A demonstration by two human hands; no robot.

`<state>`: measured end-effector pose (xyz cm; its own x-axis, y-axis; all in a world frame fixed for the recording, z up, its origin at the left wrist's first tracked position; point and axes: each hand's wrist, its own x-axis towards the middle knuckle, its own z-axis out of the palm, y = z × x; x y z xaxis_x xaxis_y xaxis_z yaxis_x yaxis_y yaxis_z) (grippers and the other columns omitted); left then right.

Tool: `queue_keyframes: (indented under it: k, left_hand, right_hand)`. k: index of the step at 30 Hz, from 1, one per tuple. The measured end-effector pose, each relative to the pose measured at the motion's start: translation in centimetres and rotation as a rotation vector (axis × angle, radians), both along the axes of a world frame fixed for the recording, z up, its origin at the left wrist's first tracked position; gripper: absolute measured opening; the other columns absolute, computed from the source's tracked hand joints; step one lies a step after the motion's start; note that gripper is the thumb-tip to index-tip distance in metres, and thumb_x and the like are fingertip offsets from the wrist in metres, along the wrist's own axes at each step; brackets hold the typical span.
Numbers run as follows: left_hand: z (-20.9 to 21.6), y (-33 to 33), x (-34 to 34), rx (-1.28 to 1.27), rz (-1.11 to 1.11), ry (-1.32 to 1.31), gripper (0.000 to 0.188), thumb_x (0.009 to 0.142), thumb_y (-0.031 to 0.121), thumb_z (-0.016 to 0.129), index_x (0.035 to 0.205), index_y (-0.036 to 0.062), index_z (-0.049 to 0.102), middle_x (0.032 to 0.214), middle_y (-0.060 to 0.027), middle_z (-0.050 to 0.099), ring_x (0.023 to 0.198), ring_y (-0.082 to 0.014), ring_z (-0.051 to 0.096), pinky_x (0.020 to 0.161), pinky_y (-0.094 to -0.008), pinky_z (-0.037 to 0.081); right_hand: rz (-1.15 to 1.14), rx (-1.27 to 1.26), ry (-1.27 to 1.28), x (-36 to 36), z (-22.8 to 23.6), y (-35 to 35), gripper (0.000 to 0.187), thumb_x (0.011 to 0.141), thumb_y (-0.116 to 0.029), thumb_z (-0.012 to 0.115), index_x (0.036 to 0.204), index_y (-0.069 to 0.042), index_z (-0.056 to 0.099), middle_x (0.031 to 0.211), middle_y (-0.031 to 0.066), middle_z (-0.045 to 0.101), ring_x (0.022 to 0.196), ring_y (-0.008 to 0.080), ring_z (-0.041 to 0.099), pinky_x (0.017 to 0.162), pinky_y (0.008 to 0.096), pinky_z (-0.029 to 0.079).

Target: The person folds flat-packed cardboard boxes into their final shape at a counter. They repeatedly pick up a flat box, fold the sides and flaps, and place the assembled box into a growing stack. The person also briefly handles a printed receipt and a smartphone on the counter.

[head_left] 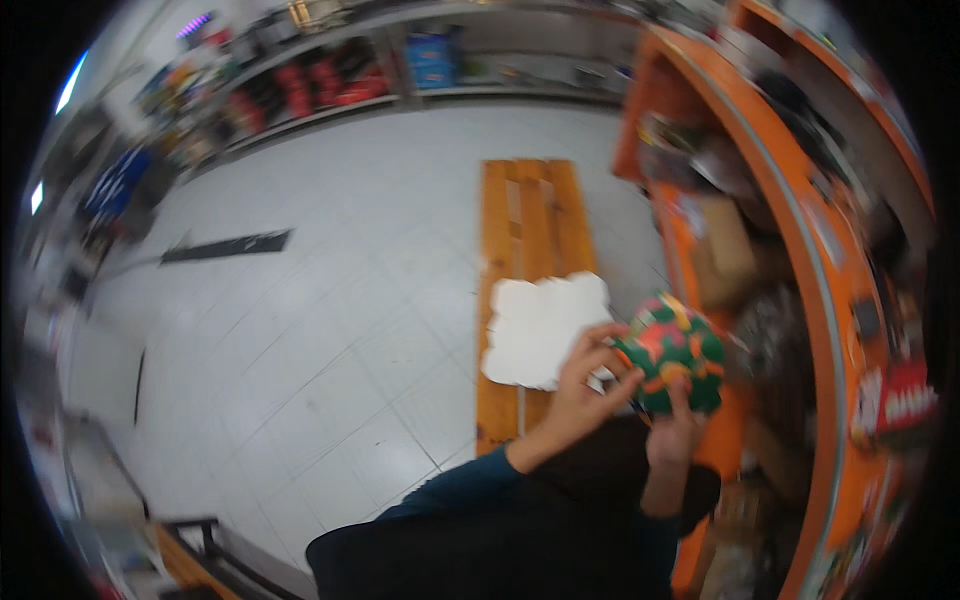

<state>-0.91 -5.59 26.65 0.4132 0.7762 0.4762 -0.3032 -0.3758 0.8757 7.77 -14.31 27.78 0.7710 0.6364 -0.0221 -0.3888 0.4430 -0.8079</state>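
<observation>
Orange shelving [836,400] right, blue box [432,62] beyond.

A narrow slatted wooden bench [497,225] stands on a pale tiled floor [300,360], a white sheet [535,330] with a wavy edge lying flat across its slats. Beside it, an orange shelf unit [632,130] carries a brown box [727,240] and crumpled clear plastic [772,330], somewhat blurred.

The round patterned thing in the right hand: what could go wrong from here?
The round patterned thing could slip if the right hand loosens; it shows beside the bench, not over it. The left hand overlaps the white sheet in this view and might nudge it.
</observation>
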Motion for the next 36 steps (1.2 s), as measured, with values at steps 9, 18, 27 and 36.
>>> queue_keyframes:
  k: [9, 18, 27, 36]
  left_hand:
    - [0.3, -0.2, 2.8, -0.474, -0.463, -0.079, 0.063, 0.058, -0.006, 0.070, 0.111, 0.0070, 0.037, 0.103, -0.0072, 0.046, 0.091, -0.0148, 0.049, 0.080, -0.0262, 0.041]
    - [-4.0, -0.4, 6.1, -0.193, -0.727, 0.174, 0.066, 0.070, 0.017, 0.065, 0.123, 0.0079, 0.026, 0.109, -0.0091, 0.040, 0.099, -0.0170, 0.043, 0.080, -0.0300, 0.037]
    - [-22.2, 4.5, 1.9, 0.826, -0.220, 1.463, 0.059, 0.074, 0.029, 0.056, 0.123, 0.0067, 0.030, 0.120, -0.0226, 0.036, 0.107, -0.0433, 0.037, 0.073, -0.0508, 0.043]
    - [-15.7, -0.8, 2.4, 1.057, -0.563, 1.234, 0.042, 0.077, 0.012, 0.042, 0.115, -0.0048, 0.036, 0.109, -0.0238, 0.046, 0.071, -0.0287, 0.059, 0.047, -0.0335, 0.049]
  right_hand:
    - [0.188, -0.181, -0.143, 1.3, -0.5, -3.6, 0.024, 0.087, -0.020, 0.044, 0.105, -0.004, 0.044, 0.096, 0.0028, 0.051, 0.084, 0.0086, 0.051, 0.067, 0.0223, 0.045]
    - [-0.046, -0.011, -0.005, 5.0, -0.8, -6.1, 0.029, 0.085, -0.013, 0.047, 0.110, -0.001, 0.040, 0.103, 0.0064, 0.048, 0.094, 0.0153, 0.049, 0.079, 0.0298, 0.043]
    - [-0.500, -0.080, 0.123, 6.4, -3.5, -14.2, 0.033, 0.083, -0.012, 0.049, 0.113, -0.005, 0.038, 0.109, 0.0066, 0.047, 0.100, 0.0183, 0.048, 0.083, 0.0348, 0.042]
    - [-0.630, -0.052, 0.093, 5.9, -3.1, -16.7, 0.035, 0.082, -0.011, 0.050, 0.114, -0.003, 0.037, 0.112, 0.0078, 0.045, 0.102, 0.0192, 0.047, 0.083, 0.0350, 0.041]
